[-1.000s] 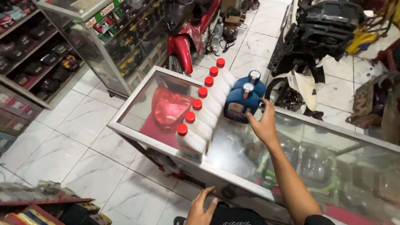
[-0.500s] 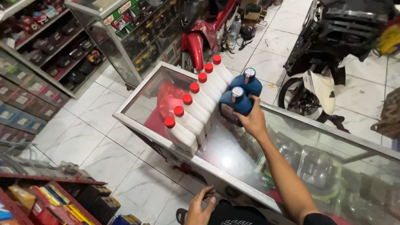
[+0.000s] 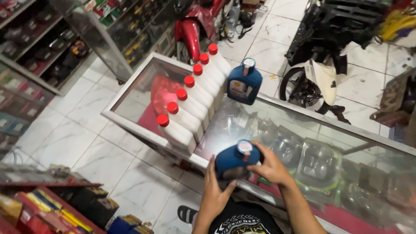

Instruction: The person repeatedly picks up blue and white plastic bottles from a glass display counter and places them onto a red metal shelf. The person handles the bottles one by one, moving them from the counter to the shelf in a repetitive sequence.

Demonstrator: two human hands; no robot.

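A blue oil bottle (image 3: pixel 236 161) with a silver cap is at the near edge of the glass counter (image 3: pixel 303 130), held between both hands. My left hand (image 3: pixel 215 190) cups its lower side from below. My right hand (image 3: pixel 269 165) grips its right side. A second blue bottle (image 3: pixel 244 82) stands alone at the counter's far edge. A row of several white bottles with red caps (image 3: pixel 190 99) runs diagonally across the counter to the left of both blue bottles.
Helmets show under the counter glass (image 3: pixel 312 164). A red motorcycle (image 3: pixel 193 26) and a black motorcycle (image 3: pixel 329 47) stand on the tiled floor beyond. A glass display shelf (image 3: pixel 108 34) is at upper left, boxed goods (image 3: pixel 56 212) at lower left.
My right hand pulled one blue bottle from the far pair toward the counter's near edge. My left hand rose from below and took hold of it too.
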